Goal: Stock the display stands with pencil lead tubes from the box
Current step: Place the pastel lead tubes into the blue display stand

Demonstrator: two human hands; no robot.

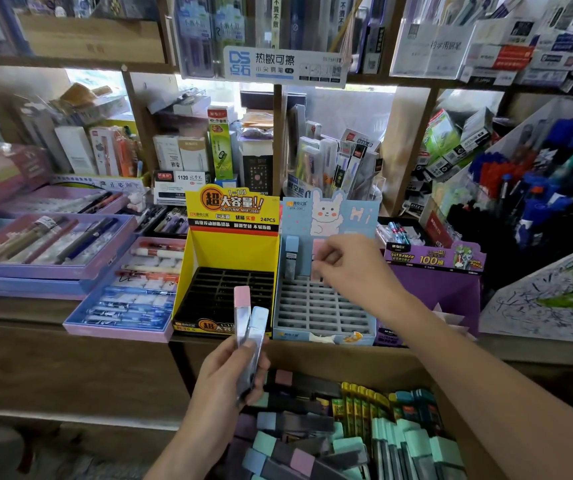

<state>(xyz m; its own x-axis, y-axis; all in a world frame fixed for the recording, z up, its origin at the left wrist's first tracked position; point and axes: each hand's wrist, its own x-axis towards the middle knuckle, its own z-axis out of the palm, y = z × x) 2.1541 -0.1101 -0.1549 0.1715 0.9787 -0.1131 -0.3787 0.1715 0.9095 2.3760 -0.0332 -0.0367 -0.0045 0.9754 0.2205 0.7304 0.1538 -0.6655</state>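
Tubes (253,329), pink-capped and blue-capped, gripped upright in the left hand (224,379). Right hand (354,271) pinches a pink tube (317,251) at the blue stand's (323,308) back row, beside a blue one (291,256).

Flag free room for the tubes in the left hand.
The yellow stand shows only bare slots, between the lilac pen tray and the blue stand. The blue stand is bare in front of its back row, where a blue-capped tube stands and the right hand pinches a pink tube. The box is packed.

Head view, looking forward and down, close over counter (70,358)
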